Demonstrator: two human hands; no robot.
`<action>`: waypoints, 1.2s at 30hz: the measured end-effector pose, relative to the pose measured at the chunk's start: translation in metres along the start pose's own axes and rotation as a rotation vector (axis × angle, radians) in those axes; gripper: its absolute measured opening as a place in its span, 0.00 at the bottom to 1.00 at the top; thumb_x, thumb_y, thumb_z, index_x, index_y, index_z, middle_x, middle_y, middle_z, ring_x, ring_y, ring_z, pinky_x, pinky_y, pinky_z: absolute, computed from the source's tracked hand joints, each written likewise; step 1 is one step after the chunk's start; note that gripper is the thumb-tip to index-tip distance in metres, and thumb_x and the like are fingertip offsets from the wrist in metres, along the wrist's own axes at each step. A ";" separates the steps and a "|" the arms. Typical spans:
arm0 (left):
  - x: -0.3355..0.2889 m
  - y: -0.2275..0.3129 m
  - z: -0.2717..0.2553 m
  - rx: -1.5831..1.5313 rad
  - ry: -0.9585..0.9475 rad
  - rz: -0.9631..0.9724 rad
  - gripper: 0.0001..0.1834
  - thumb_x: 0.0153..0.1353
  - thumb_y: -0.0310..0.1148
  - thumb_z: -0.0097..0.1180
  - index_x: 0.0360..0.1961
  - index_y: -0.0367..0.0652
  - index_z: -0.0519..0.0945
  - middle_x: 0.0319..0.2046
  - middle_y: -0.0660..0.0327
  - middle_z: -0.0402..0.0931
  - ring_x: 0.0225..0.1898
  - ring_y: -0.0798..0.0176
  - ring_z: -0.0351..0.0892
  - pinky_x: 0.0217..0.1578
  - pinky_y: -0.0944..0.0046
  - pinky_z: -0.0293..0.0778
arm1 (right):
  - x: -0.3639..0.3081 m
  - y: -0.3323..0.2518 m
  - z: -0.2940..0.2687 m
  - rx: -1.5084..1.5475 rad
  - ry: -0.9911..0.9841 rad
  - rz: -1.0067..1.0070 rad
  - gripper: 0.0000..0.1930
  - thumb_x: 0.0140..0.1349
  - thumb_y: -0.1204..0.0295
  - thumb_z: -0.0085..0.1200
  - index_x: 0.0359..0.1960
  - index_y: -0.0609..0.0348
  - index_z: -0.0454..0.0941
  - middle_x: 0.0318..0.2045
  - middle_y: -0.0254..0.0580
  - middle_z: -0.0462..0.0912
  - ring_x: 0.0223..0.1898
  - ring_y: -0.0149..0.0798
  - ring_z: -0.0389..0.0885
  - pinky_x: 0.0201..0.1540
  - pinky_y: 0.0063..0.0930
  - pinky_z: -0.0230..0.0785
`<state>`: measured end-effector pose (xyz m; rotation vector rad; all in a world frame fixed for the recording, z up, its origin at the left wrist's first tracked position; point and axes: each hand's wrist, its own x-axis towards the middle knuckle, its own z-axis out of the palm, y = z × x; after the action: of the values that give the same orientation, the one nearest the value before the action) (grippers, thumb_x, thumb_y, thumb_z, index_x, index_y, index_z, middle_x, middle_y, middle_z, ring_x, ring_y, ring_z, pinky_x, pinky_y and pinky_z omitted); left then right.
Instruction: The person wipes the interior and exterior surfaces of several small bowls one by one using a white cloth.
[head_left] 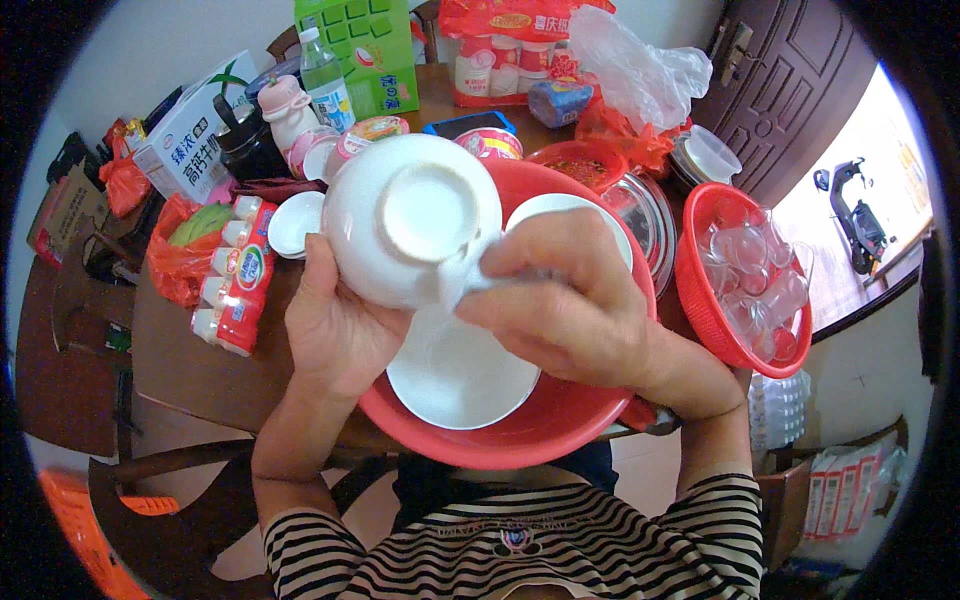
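A white bowl (360,195) is held bottom up above the red basin (500,445), its round foot facing me. My left hand (340,335) grips it from the left and below, thumb against its side. Between the fingers of my right hand (575,310) a white cloth (459,277), partly blurred, is pressed to the bowl's right side near the foot. Inside the basin, just below my hands, sits a large white bowl (460,385). Another white dish (562,203) lies at the basin's far right, partly hidden behind my right hand.
A red basket (745,345) of clear glasses stands at the right. Left of the basin are a small white dish (296,224) and a pack of small bottles (238,285). A clear bottle (322,75), a green box (365,50) and a red tub (580,160) stand farther back.
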<state>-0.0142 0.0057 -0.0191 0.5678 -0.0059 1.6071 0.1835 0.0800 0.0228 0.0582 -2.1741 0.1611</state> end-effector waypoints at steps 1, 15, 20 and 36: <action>0.000 0.000 0.001 0.024 0.009 -0.012 0.28 0.63 0.45 0.43 0.61 0.45 0.57 0.60 0.59 0.60 0.62 0.60 0.57 0.62 0.51 0.54 | -0.001 -0.001 0.000 -0.044 -0.011 -0.048 0.14 0.45 0.74 0.59 0.36 0.53 0.76 0.35 0.39 0.74 0.40 0.41 0.71 0.38 0.30 0.66; -0.008 -0.008 0.012 0.809 -0.147 0.013 0.24 0.56 0.37 0.57 0.51 0.34 0.70 0.46 0.56 0.74 0.48 0.63 0.72 0.51 0.61 0.65 | 0.005 0.019 -0.017 0.231 0.148 0.203 0.13 0.46 0.79 0.54 0.36 0.59 0.77 0.34 0.41 0.74 0.39 0.40 0.73 0.44 0.27 0.65; -0.011 -0.006 0.013 0.931 -0.144 -0.093 0.23 0.57 0.36 0.56 0.51 0.33 0.70 0.46 0.58 0.73 0.47 0.66 0.71 0.49 0.64 0.64 | 0.007 0.002 -0.011 -0.074 0.107 -0.069 0.12 0.41 0.74 0.58 0.32 0.54 0.79 0.33 0.37 0.76 0.35 0.37 0.74 0.36 0.30 0.67; -0.006 -0.004 0.020 1.186 -0.301 -0.076 0.20 0.59 0.35 0.52 0.48 0.31 0.73 0.48 0.53 0.72 0.51 0.58 0.69 0.53 0.60 0.61 | 0.005 0.023 -0.012 0.333 0.171 0.412 0.13 0.50 0.77 0.51 0.39 0.59 0.77 0.35 0.44 0.74 0.40 0.42 0.73 0.43 0.31 0.67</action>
<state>-0.0035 -0.0063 -0.0046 1.6804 0.7731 1.3087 0.1882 0.1040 0.0317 -0.2096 -1.9456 0.7352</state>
